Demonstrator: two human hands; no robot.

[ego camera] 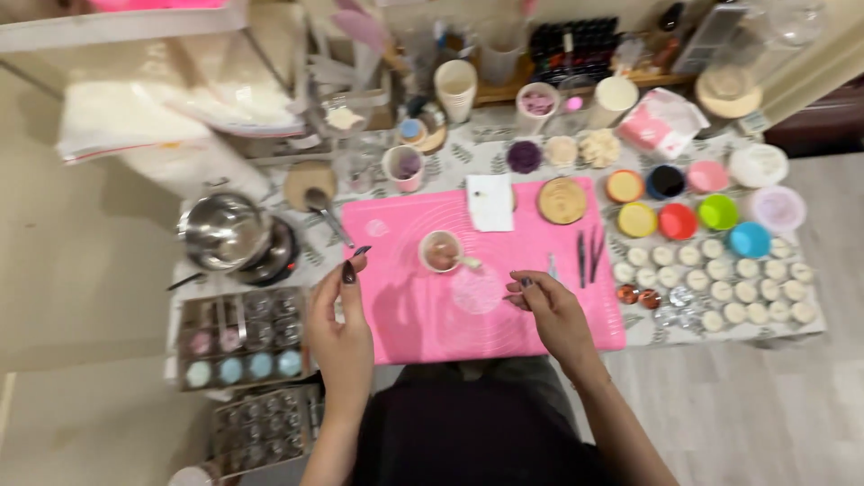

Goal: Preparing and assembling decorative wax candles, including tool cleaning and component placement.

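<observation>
Dark clothing on the lap fills the bottom of the view, and both hands reach up from it onto the pink silicone mat (540,315) that covers the middle of the table (810,335). Left hand (342,324) sits at the mat's left edge, fingers loosely extended and holding nothing as far as I can see. Right hand (551,306) hovers over the lower middle of the mat with fingertips pinched together, maybe on something thin, but it's too blurry to tell what, if anything. Between the two hands, a bit further up the mat, stands the small cup (441,250) with a pinkish mix inside and a pale stirrer leaning out to the right. Just right of the cup there's a faint round print or clear disc on the mat. My take for this bit: steady the cup with the left hand before touching the stirrer, since a light cup like that would tip easily, and keep the work over the mat so drips stay off the patterned tablecloth. Watch the tweezers (589,255) lying to the right, and the rows of little pale round pieces (720,279) beyond them, well within elbow range. Metal bowl (225,231) on the left is off the mat, near the moulds (241,340).
</observation>
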